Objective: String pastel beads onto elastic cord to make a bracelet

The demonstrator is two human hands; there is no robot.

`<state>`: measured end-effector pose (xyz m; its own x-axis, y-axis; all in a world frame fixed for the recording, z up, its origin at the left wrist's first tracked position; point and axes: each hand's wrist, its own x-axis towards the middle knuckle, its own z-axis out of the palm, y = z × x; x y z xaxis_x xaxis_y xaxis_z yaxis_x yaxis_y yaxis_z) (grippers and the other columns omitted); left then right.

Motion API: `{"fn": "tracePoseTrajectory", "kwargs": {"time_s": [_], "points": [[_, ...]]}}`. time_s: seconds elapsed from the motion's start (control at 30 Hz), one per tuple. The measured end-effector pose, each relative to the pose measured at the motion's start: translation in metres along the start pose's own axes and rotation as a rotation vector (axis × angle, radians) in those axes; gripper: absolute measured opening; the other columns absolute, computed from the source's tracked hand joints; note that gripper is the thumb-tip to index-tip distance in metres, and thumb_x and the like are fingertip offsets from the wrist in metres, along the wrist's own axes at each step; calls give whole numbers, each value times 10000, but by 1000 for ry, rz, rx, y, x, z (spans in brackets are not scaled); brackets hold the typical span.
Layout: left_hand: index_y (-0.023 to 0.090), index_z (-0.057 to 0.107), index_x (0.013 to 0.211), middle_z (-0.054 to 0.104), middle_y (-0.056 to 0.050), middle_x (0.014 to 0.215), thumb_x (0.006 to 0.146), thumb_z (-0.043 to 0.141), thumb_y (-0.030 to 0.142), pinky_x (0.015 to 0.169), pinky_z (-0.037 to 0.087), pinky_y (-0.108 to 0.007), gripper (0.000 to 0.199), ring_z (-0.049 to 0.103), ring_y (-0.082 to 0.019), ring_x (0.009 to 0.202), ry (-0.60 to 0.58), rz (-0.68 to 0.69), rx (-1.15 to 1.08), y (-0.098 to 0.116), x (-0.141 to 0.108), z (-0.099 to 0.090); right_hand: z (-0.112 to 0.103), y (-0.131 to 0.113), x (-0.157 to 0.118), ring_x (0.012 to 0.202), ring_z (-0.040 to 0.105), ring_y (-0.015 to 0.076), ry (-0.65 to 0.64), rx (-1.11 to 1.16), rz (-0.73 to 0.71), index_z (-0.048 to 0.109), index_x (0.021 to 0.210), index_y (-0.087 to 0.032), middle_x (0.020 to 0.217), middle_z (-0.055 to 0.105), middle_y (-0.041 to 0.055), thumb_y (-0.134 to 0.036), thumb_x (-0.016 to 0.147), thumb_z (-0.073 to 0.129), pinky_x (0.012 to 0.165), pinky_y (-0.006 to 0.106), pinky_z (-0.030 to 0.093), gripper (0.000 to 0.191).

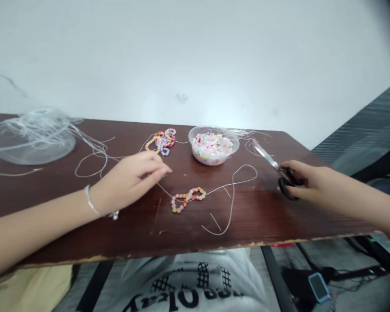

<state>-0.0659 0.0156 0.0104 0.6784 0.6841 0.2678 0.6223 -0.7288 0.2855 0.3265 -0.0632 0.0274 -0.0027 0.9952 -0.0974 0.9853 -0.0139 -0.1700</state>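
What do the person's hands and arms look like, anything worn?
The left hand has a thin silver bangle at the wrist; the right hand shows no jewellery. No sleeves or gloves in view.

The counter is showing dark brown. Near twelve o'clock, the bowl of beads is shining pink, white, yellow and mint green. At six o'clock, the bead string is showing pink, yellow and red. At three o'clock, the scissors are showing black handles. Lower down, the gray shirt is showing black letters and squares.
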Motion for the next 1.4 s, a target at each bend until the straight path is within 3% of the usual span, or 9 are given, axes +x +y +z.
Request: {"fn": "tracePoseTrajectory", "kwargs": {"time_s": [0.13,0.33,0.5,0.63,0.8,1.0,1.13,1.27,1.4], "points": [[180,604,910,562,-49,993,838,555,388,764,456,-283,226,539,-168,852,-240,72,-81,31,0,12,6,-2,10,948,621,281,-33,-194,-148,453,1346,-204,1165,602,128,-165,823,438,813,374,445,524],[153,579,866,576,-71,916,899,368,209,810,421,-350,221,521,-195,854,-216,163,75,31,8,28,2,-50,21,851,630,261,122,-231,-280,569,1237,-213,1021,644,119,-265,841,508,761,399,479,404],[160,567,751,601,-42,767,822,461,292,720,442,-331,184,542,-188,731,-234,-68,-265,33,48,11,16,-116,50,900,595,190,-41,383,-718,527,1218,-127,1094,622,121,-432,787,617,774,291,474,536],[146,532,615,593,-59,619,779,412,252,596,469,-306,229,551,-172,586,-319,-351,-1057,36,86,-14,18,-141,80,766,592,135,-270,896,-710,586,826,-130,837,639,59,-220,804,549,749,279,467,101],[153,400,489,442,7,509,761,450,163,559,458,-243,276,449,-93,487,-178,-440,-1702,33,106,-37,-11,-140,85,719,599,125,-476,1792,-625,562,678,-136,713,608,35,-172,706,468,806,309,475,105],[130,528,618,476,18,579,855,511,213,497,369,-180,252,426,-67,507,-20,-313,-1611,55,109,-16,-18,-139,84,756,602,124,-248,1789,-851,668,649,-125,755,674,52,-70,619,543,751,254,480,140],[133,614,776,552,-4,709,825,601,279,617,393,-199,155,476,-97,660,-6,-261,-1369,52,97,12,-6,-137,83,646,588,69,-358,1889,-841,700,917,-213,922,698,16,-109,675,650,592,196,499,268],[139,575,732,539,-14,723,852,546,380,602,365,-229,272,438,-111,643,55,-232,-1207,51,73,30,-5,-137,75,437,415,-14,-415,1929,-914,613,1128,-376,1024,682,-49,-140,762,642,350,84,314,436],[162,520,641,504,2,660,898,462,402,630,362,-254,357,447,-125,636,-4,-46,-949,56,59,18,-13,-131,72,738,552,34,-208,1745,-964,691,1025,-272,1211,608,7,-125,660,722,506,90,425,394]]}}
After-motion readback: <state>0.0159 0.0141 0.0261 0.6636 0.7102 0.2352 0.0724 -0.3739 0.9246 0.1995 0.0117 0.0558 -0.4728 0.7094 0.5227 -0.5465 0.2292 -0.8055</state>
